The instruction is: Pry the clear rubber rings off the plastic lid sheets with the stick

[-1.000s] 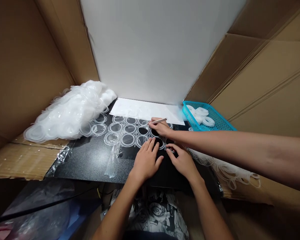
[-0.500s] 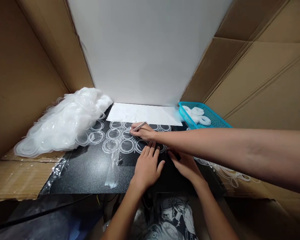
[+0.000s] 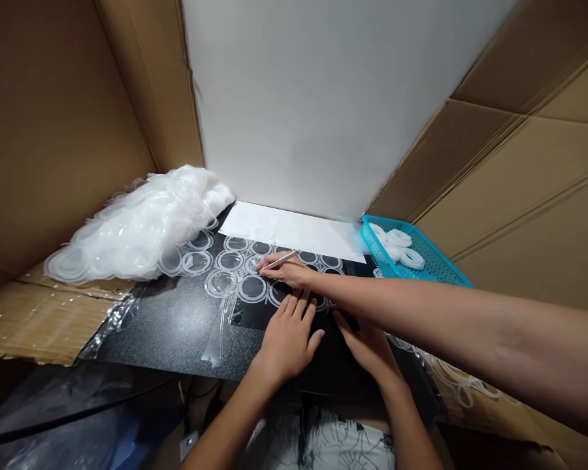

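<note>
My left hand [image 3: 290, 333] lies flat and open, its fingertips over the near edge of a sheet of joined clear plastic rings [image 3: 253, 288]. To its right, my right hand [image 3: 365, 343] rests on the black tabletop [image 3: 176, 326]. Its thumb is stretched out and apart, while another person's forearm [image 3: 421, 320] covers most of its fingers. That person's hand [image 3: 287, 269] reaches in from the right, holding a slim white pen-like tool [image 3: 279, 261] with its tip at a ring in the middle row. Neither of my hands visibly holds anything.
A large pile of clear ring sheets [image 3: 142, 228] stands at the left. White paper [image 3: 294, 228] lies behind the rings. A blue basket [image 3: 436, 261] with white ring bundles [image 3: 411, 258] sits at the right, near loose plastic strips [image 3: 463, 385]. Cardboard walls [image 3: 529, 156] enclose the table.
The view has tilted and shifted, so the table appears turned slightly. The other person's hand has moved the pen-like tool a little toward me over the rings. My hands stay in place.
</note>
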The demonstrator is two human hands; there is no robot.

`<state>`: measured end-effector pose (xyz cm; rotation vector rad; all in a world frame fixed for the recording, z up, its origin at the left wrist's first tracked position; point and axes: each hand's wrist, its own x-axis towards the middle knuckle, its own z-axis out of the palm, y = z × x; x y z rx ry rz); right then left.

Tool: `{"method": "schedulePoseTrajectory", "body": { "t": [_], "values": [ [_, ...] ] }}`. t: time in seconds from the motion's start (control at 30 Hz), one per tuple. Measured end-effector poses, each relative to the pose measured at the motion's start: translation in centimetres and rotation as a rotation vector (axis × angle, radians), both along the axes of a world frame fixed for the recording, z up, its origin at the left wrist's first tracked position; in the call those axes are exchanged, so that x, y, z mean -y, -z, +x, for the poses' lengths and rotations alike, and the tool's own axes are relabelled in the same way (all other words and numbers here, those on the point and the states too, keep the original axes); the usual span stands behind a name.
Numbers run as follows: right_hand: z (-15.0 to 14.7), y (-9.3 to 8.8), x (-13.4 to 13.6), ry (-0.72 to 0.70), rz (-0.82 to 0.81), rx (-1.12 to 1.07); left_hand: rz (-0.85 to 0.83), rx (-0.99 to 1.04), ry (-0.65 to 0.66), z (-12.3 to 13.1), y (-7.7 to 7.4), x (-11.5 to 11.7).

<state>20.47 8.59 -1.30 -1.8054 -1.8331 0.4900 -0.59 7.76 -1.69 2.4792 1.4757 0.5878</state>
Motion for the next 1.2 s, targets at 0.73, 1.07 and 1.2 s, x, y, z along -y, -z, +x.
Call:
{"method": "schedulePoseTrajectory", "body": {
  "t": [0.73, 1.07, 1.2],
  "values": [
    [-0.3, 0.1, -0.6, -0.031, 0.034, 0.001, -0.039, -0.005, 0.024, -0.8, 0.1, 0.5],
    [-0.4, 0.4, -0.9, -0.024, 0.008, 0.059, -0.056, 0.027, 0.055, -1.3, -0.7, 0.8],
    [-0.5, 0.4, -0.6, 0.007, 0.002, 0.059, -0.137, 0.212, 0.115, -3.5, -1.2, 1.2]
  ]
}}
